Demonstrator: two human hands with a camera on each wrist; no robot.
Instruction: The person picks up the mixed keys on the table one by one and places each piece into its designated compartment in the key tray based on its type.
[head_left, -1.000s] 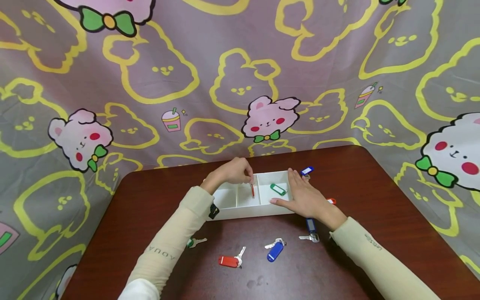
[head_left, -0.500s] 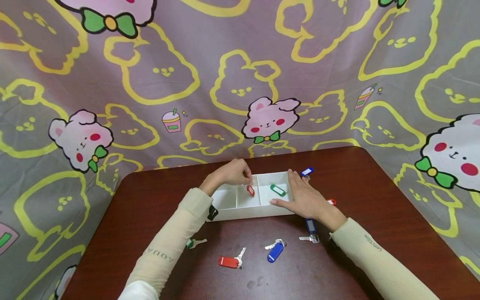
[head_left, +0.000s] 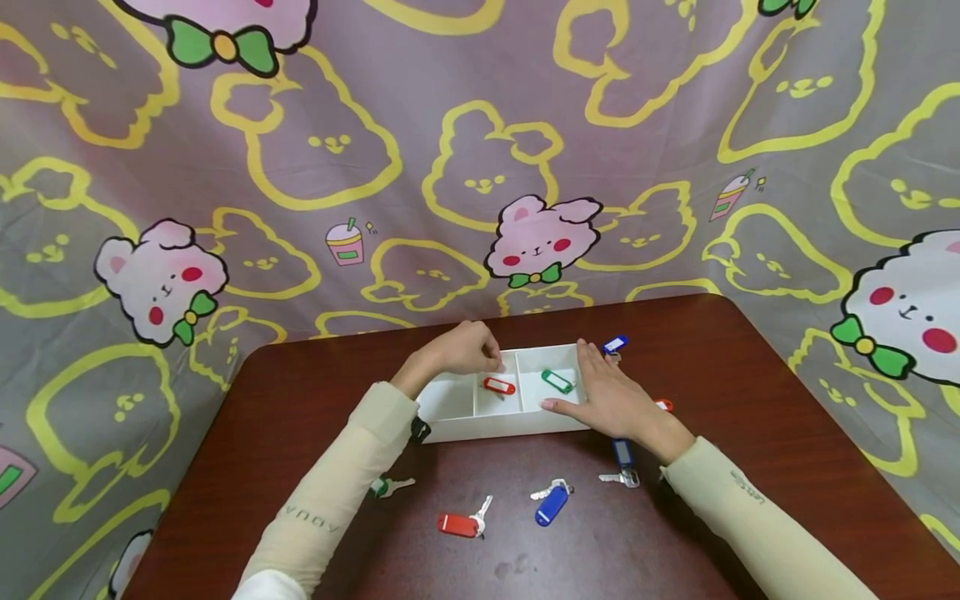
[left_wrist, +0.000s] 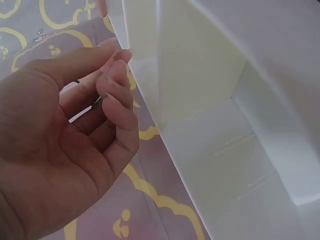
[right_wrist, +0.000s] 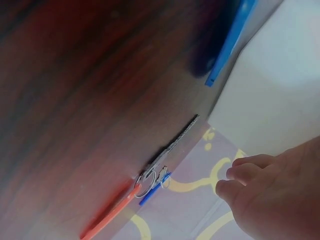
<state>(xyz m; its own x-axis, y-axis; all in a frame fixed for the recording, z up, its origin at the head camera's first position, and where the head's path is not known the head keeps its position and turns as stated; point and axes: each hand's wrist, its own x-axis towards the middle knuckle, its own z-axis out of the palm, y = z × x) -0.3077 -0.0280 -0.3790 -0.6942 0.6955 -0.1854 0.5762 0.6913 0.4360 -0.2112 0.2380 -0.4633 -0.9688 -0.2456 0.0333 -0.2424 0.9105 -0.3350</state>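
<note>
A white box [head_left: 495, 427] with three compartments stands on the table. Its middle compartment holds a red key tag [head_left: 498, 386], lying flat. In the right compartment lies a green key tag [head_left: 557, 382]. My left hand [head_left: 465, 348] hovers over the back of the middle compartment, just above the red tag. Seen from the left wrist, its fingers [left_wrist: 120, 112] are loosely bent towards the thumb, with nothing visible between them. My right hand [head_left: 615, 392] rests with straight fingers along the box's right end, thumb over the front wall; the right wrist view shows part of it [right_wrist: 280, 195].
In front of the box lie a red tag with a key [head_left: 457, 525], a blue one [head_left: 552, 506] and a partly covered green one [head_left: 380, 487]. Right of it are blue tags [head_left: 615, 343] [head_left: 622, 452] and a red tag [head_left: 663, 405]. A patterned cloth [head_left: 420, 167] hangs behind the table.
The red key tag hung from my left hand over the middle compartment; now it lies there, let go. My left hand has shifted slightly left. The right hand stays in place.
</note>
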